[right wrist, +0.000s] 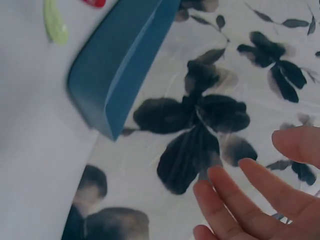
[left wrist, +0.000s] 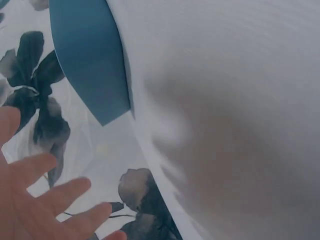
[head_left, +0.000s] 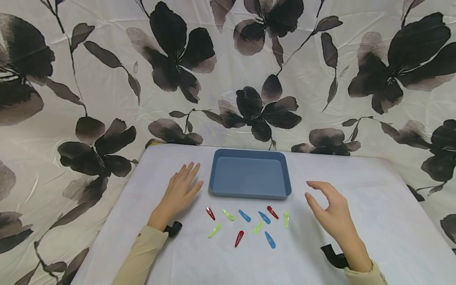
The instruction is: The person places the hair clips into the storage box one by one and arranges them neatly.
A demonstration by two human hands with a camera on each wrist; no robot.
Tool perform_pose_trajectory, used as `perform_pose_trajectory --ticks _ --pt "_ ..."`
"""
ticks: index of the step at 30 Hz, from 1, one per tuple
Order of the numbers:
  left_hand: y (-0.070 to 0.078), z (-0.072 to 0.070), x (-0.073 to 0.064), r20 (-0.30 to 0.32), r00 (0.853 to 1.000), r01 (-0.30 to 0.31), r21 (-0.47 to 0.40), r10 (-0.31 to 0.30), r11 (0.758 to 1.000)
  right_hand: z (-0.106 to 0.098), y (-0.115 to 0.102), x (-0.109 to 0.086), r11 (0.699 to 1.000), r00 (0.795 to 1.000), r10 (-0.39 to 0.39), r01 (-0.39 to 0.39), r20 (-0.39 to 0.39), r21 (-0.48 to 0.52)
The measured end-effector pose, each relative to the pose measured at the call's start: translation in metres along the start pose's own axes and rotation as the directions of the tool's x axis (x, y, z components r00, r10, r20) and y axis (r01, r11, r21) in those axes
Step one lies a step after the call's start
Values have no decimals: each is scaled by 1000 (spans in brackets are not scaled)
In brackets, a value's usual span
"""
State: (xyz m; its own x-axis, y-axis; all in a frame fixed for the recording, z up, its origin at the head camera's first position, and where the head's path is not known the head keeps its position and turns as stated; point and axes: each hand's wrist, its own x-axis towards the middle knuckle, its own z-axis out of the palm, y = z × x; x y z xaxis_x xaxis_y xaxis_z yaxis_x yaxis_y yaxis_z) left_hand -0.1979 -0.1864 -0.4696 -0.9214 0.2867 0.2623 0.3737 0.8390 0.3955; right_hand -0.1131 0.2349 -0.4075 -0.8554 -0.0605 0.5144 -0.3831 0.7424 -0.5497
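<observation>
Fingers [head_left: 194,171], left hand [head_left: 179,192]: released, spread; just left of tray [head_left: 251,174];
Fingers, right hand [head_left: 334,212]: released, parted; farther off, right of tray;
Hair clips [head_left: 270,240]: three red, four green, three blue; scattered on white counter [head_left: 320,166], nearer than tray;
Tray: blue, between hands; floral cloth [head_left: 221,75] behind

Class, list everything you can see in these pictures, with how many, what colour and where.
Table: 1, white, under everything laid out
Flowered cloth: 1, white with dark flowers, behind and beside the table
Tray: 1, blue, table's far side
Red clips: 3, red, near side of tray
Green clips: 4, yellow-green, same group
Blue clips: 3, blue, same group
Straps: 2, black, one at each wrist
Sleeves: 2, beige, on the arms
Left hand: 1, left of tray
Right hand: 1, right of tray
</observation>
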Motion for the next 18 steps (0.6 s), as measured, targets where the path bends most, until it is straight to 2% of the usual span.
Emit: perform_pose_trajectory --ticks 5,9,12,18 --pt "4 4 6 68 998 11 -35 -8 999 15 -13 -7 997 992 71 -73 107 7" --pt "5 11 10 112 994 2 -55 5 998 29 -21 -13 993 966 109 -116 236 18" --pt "6 14 12 137 990 -19 -73 29 997 40 -24 -16 987 930 137 -157 341 31" --pt "7 17 15 177 982 -36 -153 63 988 55 -25 -23 969 838 186 -244 513 48"
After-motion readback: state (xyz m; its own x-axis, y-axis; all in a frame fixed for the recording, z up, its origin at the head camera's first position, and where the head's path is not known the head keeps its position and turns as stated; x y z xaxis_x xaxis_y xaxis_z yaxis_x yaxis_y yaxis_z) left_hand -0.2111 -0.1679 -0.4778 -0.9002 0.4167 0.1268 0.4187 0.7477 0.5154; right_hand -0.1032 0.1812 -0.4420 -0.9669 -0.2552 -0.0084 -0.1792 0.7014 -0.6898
